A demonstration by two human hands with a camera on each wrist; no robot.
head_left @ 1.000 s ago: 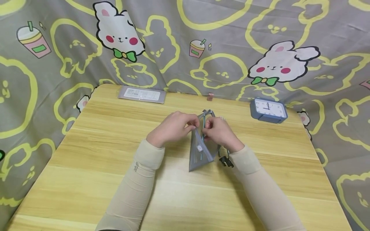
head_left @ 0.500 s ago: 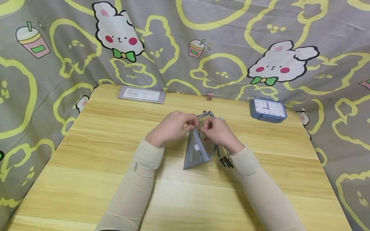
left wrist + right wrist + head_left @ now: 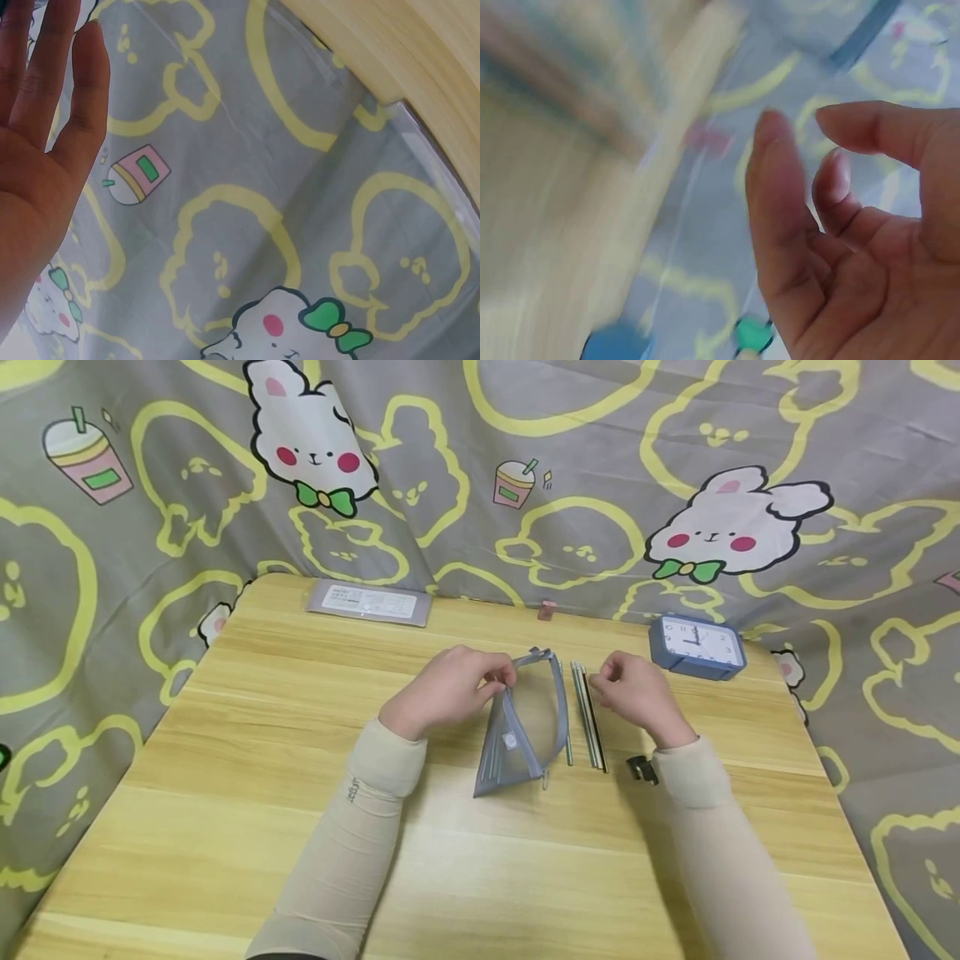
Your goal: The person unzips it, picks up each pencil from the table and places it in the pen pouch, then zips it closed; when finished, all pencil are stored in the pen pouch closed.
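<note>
I see blue-grey-trimmed zip pouch; white-faced blue clock, far right corner of wood-grain worktop; grey curtain, yellow outlines.

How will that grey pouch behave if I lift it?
The grey zip pouch is probably floppy: its thin rim curves away from where the left hand pinches it. It's probably light, since only slim rods show through its sheer wall. Tipped, it might spill them through its open mouth.

Your yellow wood-grain counter carries a translucent grey pouch, slim silvery-and-black sticks, small black object, boxy blue clock, flat grey packet.
</note>
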